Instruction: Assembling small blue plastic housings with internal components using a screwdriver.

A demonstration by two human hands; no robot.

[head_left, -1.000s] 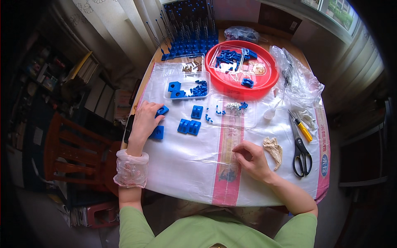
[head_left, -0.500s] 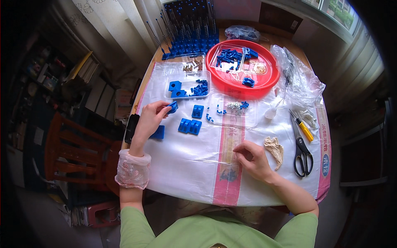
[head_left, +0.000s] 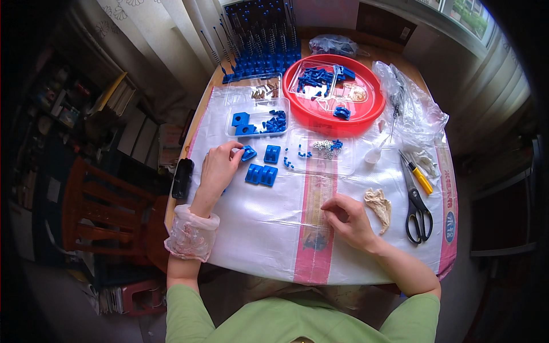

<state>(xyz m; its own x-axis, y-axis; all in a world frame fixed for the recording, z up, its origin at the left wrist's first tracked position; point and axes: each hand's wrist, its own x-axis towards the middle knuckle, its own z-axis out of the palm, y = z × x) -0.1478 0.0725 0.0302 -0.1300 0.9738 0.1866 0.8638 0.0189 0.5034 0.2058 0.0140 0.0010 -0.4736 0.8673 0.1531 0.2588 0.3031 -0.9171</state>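
Our left hand (head_left: 219, 170) pinches a small blue plastic block (head_left: 249, 152) near the table's left edge, while our right hand (head_left: 349, 220) rests loosely curled and empty on the white sheet (head_left: 269, 228). By our judgement, assembly has barely begun: two blue blocks (head_left: 266, 166) lie loose beside it, and many more blue parts wait in the red basin (head_left: 334, 94).

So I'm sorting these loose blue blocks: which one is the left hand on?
The small blue block at the left hand's fingertips, left of the square block.

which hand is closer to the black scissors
Right. The right hand rests just left of the scissors, past a crumpled scrap; the left hand is far across the table by the blue blocks.
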